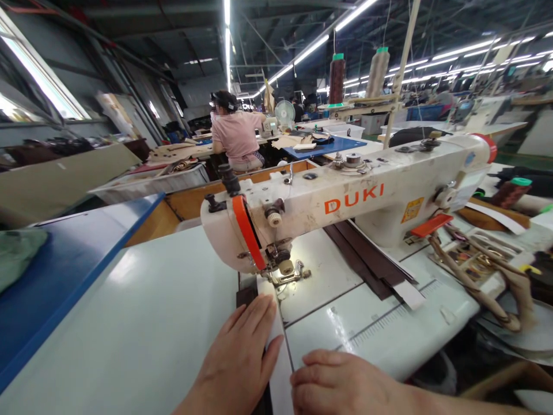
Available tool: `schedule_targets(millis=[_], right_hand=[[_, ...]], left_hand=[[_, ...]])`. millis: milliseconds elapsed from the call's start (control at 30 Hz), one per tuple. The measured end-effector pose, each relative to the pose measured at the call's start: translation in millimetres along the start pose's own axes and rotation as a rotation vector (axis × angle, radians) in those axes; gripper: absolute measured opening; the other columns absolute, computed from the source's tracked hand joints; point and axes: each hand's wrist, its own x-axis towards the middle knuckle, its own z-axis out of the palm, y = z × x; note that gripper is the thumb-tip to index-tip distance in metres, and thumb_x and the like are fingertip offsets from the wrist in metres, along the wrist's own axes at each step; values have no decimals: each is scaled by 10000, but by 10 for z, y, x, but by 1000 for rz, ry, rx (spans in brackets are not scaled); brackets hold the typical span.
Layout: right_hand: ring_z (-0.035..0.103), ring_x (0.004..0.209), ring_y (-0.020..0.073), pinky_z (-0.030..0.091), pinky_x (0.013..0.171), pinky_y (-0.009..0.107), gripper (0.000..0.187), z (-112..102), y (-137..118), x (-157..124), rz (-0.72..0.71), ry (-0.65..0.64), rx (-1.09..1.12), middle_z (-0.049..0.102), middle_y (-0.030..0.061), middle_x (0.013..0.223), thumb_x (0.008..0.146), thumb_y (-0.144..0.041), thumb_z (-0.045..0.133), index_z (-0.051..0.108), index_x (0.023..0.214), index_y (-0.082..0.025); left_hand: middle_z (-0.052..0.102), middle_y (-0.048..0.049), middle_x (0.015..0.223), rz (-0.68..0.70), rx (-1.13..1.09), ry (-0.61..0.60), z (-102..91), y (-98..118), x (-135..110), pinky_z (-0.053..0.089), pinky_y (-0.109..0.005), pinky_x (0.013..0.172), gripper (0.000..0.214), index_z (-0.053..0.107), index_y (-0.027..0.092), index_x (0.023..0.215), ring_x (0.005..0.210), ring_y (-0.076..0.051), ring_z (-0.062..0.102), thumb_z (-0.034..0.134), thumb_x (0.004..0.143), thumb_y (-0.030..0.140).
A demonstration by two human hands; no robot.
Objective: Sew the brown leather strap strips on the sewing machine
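A white strip (280,369) lies over a dark brown strip (247,295) and runs up to the presser foot of a sewing machine (302,207) marked DUKI. My left hand (242,351) rests flat on the strips just in front of the needle area, fingers stretched toward the machine and thumb out to the right. Nearer to me, my right hand (345,380) has its fingers curled at the right edge of the white strip, seemingly pinching it; its thumb is hard to make out. More dark brown strips (367,256) lie under the machine arm.
A ruler scale (384,317) marks the table front. To the right stand a tray of small parts (479,253) and a brown thread cone (512,191). Thread cones (337,80) sit on a stand above. A blue-edged table (86,259) lies left. A person in pink (237,135) sits ahead.
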Motion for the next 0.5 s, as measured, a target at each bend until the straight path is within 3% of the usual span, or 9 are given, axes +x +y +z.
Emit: schedule_targets(millis=[267, 400, 500], right_hand=[[570, 1026, 200, 361, 1042, 316, 176, -331, -94, 52, 23, -311, 73, 666, 75, 993, 933, -134, 487, 654, 906, -87], [561, 1039, 191, 371, 1030, 324, 200, -384, -105, 61, 45, -316, 87, 670, 82, 1023, 954, -122, 448, 646, 937, -105], [568, 1033, 192, 369, 1029, 322, 197, -369, -96, 56, 62, -335, 89, 672, 79, 1053, 962, -142, 447, 641, 951, -111]], left_hand=[[630, -165, 1210, -43, -90, -38, -33, 13, 23, 532, -455, 889, 347, 546, 74, 1186, 1100, -271, 605, 376, 946, 258], [659, -119, 1159, 14, -214, 53, -228, 156, -137, 530, -390, 915, 290, 580, 113, 1149, 1072, -224, 616, 393, 954, 217], [681, -83, 1115, 125, -303, 47, -413, 304, -320, 504, -296, 954, 271, 608, 132, 1127, 1062, -176, 619, 420, 935, 175]])
